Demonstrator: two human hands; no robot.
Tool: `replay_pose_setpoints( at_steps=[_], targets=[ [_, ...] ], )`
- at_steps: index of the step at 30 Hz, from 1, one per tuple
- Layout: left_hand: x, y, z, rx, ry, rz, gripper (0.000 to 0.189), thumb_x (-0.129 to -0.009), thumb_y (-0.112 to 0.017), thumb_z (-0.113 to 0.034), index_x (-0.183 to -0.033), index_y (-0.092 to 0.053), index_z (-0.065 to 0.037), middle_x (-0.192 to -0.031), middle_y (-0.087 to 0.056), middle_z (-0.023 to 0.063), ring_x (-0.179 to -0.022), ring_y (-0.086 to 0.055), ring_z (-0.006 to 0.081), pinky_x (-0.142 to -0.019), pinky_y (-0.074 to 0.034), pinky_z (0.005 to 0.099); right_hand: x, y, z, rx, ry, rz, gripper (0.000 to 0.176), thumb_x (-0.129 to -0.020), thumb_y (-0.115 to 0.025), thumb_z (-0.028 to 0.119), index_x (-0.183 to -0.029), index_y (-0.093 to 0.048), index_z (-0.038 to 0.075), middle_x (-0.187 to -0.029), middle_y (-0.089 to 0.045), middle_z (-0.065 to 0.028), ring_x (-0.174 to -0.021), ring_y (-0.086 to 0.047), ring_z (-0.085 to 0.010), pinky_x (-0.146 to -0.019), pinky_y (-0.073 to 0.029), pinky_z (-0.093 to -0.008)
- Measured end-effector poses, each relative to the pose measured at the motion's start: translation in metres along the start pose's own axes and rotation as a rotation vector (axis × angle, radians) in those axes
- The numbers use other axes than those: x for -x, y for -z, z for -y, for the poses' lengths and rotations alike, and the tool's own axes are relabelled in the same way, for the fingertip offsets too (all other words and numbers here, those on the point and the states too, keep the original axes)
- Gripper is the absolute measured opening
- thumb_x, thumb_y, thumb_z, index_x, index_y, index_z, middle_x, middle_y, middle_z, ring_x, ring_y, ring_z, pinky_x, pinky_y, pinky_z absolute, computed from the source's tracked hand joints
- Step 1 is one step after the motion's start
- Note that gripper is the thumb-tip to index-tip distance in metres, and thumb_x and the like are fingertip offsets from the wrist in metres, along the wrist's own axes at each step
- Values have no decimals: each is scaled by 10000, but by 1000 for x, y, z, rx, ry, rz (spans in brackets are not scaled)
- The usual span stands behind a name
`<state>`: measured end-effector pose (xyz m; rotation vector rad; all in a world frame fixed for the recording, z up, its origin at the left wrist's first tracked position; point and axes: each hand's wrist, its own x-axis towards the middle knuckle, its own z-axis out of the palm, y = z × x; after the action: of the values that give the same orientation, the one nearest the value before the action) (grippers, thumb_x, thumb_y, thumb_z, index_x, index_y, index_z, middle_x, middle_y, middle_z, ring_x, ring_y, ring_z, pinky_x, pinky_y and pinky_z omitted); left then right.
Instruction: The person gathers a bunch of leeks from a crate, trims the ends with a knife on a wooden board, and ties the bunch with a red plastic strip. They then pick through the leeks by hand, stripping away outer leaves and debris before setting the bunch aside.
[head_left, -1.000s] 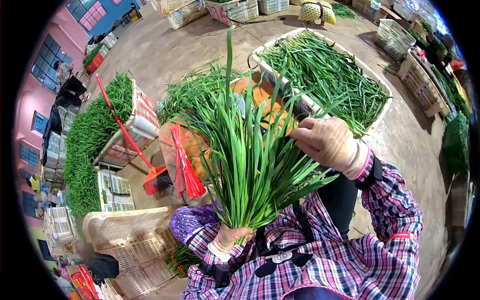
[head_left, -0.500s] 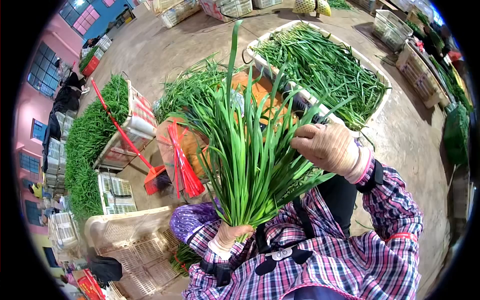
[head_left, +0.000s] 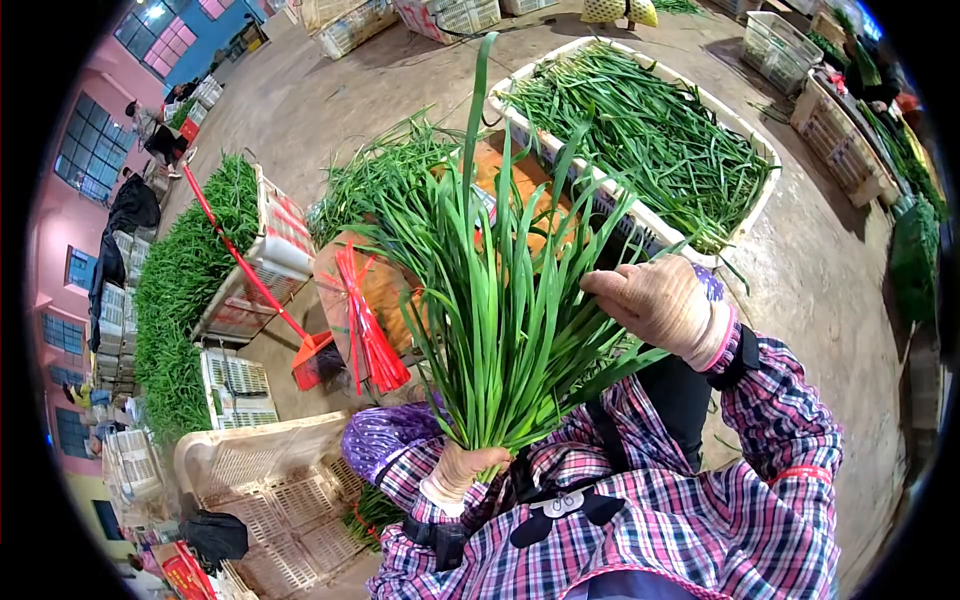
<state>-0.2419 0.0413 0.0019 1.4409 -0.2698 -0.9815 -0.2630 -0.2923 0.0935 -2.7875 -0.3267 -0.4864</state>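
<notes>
My gloved left hand (head_left: 465,472) is wrapped round the base of a bunch of long green leaves (head_left: 500,350), which fans upward in front of me. At the right side of the bunch, my gloved right hand (head_left: 655,302) has its fingers curled together by the leaf tips; whether a leaf is between them is too small to tell. Behind the bunch is an orange-brown surface (head_left: 520,185) with loose green leaves (head_left: 385,180) at its left. A bundle of red strips (head_left: 368,330) lies on its near left part.
A white crate (head_left: 765,190) full of leaves stands at the upper right, another crate (head_left: 285,240) of leaves at the left. A red broom or dustpan (head_left: 312,350) is beside it. An empty crate (head_left: 260,500) lies at lower left. A person (head_left: 158,135) is far left.
My right hand has shifted slightly down, still near the leaf tips. My left hand keeps its hold on the bunch. A person now shows more fully in the far left background.
</notes>
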Motion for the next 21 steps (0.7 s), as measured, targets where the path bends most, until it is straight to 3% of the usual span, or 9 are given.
replay_pose_setpoints(
  at_steps=[6,11,15,17,21],
  targets=[
    [-2,2,5,-73,-29,24,122,-749,-652,-61,-834,-635,25,-676,-628,82,-538,-592,152,-454,-453,254,1,-7,-3,17,-69,-4,116,-815,-569,213,-888,-527,134,-551,-543,-74,-508,-581,-305,-438,-421,-432],
    [2,-4,-8,-40,-4,18,118,-770,-650,-80,-824,-640,25,-665,-628,76,-539,-593,142,-455,-447,239,-5,0,-2,56,-212,158,218,-859,-547,321,-918,-538,112,-574,-555,-113,-579,-595,-339,-514,-442,-463],
    [3,-3,-8,-96,54,6,116,-770,-646,-75,-831,-638,22,-672,-629,76,-553,-594,143,-470,-449,243,-9,1,-4,-7,-183,132,240,-868,-538,347,-895,-543,109,-574,-548,-128,-581,-589,-347,-522,-441,-465],
    [1,0,-1,-95,-69,43,106,-770,-636,-66,-834,-635,19,-679,-628,76,-565,-594,146,-484,-452,252,-10,-2,-6,-6,-181,125,236,-867,-539,348,-892,-547,114,-573,-548,-127,-579,-588,-346,-521,-441,-464],
    [4,-2,-4,-25,-37,15,95,-764,-629,-45,-834,-632,19,-682,-628,75,-565,-593,150,-493,-458,262,-12,-5,-9,-5,-177,121,226,-864,-540,350,-873,-564,125,-588,-557,-124,-588,-590,-343,-526,-443,-462]
  ],
)
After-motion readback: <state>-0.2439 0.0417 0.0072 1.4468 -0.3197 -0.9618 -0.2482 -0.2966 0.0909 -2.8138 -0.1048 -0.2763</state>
